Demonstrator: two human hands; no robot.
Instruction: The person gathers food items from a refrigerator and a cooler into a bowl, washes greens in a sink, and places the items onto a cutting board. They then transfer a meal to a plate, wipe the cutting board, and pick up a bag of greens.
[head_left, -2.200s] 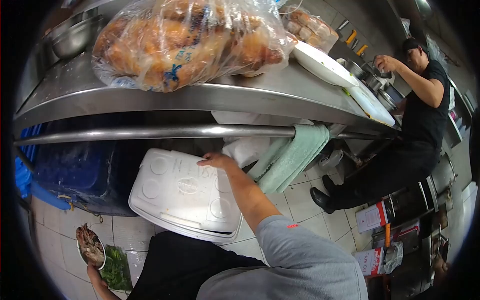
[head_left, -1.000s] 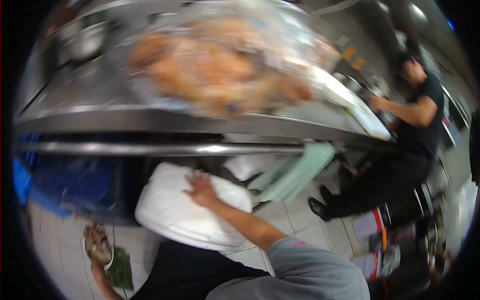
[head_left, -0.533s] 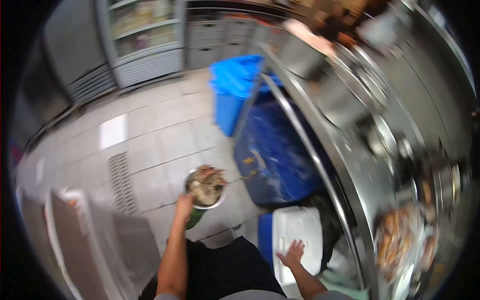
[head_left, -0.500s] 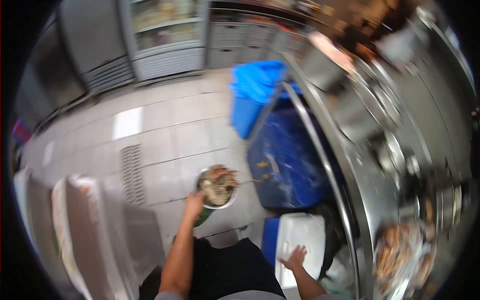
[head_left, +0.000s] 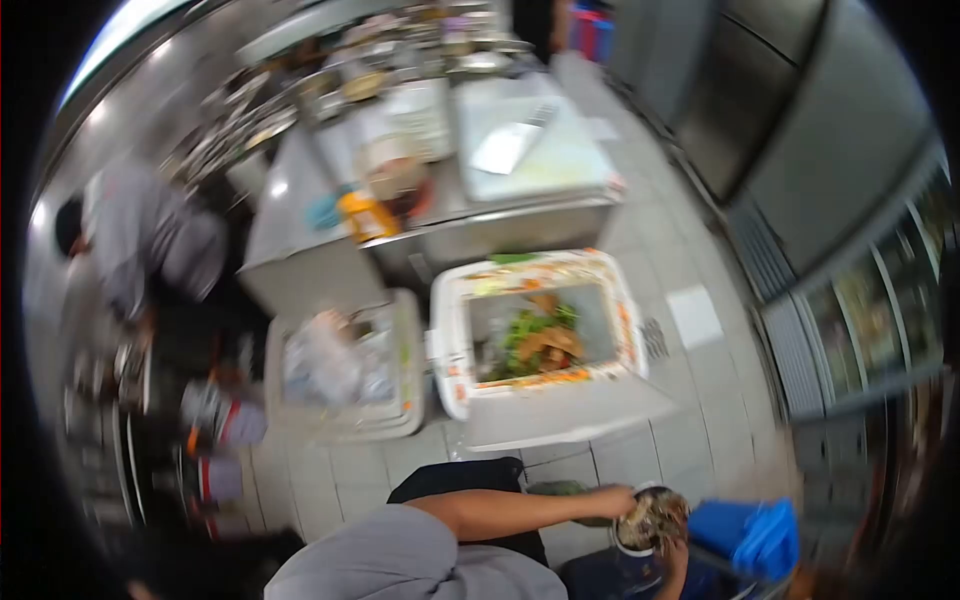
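Observation:
At the lower right, a round metal pot [head_left: 633,547] holds a heap of brownish and pale food scraps [head_left: 655,517]. My left hand [head_left: 613,501] grips the pot at its rim on the left side. My right hand [head_left: 676,552] is against the pot's right side, next to the scraps; its fingers are blurred and partly hidden. Up and left of the pot stands an open white bin [head_left: 452,345] with green leaves and brown peelings [head_left: 545,340] inside.
A second bin [head_left: 405,385] with plastic bags stands left. Behind are a steel counter [head_left: 500,225], a white board [head_left: 560,165] and a cleaver [head_left: 507,147]. A co-worker [head_left: 160,240] is at far left. A blue bin [head_left: 720,522] stands lower right, fridges [head_left: 800,130] at right.
The view has swung round to the open bins and counter. My right hand has left the white lid and is now at the pot, which my left hand still holds.

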